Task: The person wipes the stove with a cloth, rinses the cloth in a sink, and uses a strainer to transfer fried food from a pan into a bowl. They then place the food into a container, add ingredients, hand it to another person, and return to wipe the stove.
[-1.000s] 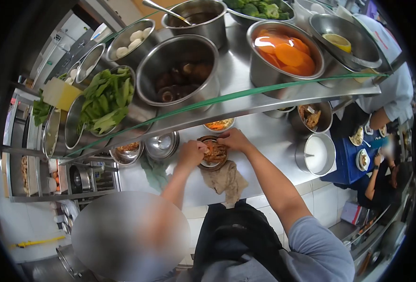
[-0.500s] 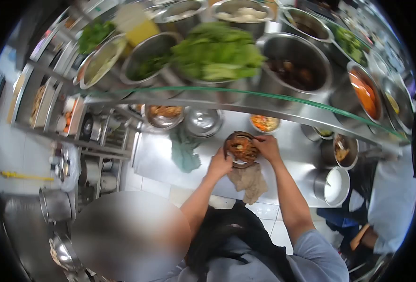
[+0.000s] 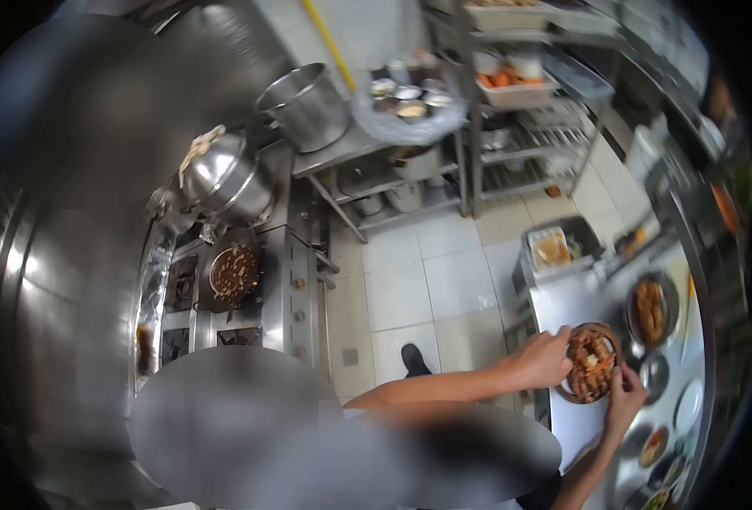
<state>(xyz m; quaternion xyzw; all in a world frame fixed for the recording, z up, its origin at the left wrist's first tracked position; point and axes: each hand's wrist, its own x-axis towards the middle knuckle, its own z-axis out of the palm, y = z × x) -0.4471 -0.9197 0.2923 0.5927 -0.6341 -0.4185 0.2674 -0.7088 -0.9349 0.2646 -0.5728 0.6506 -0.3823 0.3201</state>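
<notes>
A round brown bowl (image 3: pixel 612 337) is held at its rim between both hands, over the edge of the steel counter. It is filled with browned, crisp-looking pieces of food (image 3: pixel 591 374), topped with orange shreds and a pale bit in the middle. My left hand (image 3: pixel 546 359) is closed on the bowl's left side, knuckles up. On the opposite side, my right hand (image 3: pixel 628 394) pinches the rim with thumb and fingers.
A metal bowl of fried pieces (image 3: pixel 650 313) stands beyond the bowl on the steel counter (image 3: pixel 573 429). A bin (image 3: pixel 564 242) adjoins the counter end. Across the tiled floor (image 3: pixel 456 280), a wok (image 3: pixel 231 272) with small pale pieces sits on a stove (image 3: pixel 278 297) beside a large lidded pot (image 3: pixel 223 178).
My view has swung left from the counter and shelf toward the stove and floor. Both hands still hold the bowl, now at the right of the view. The brown cloth under it no longer shows.
</notes>
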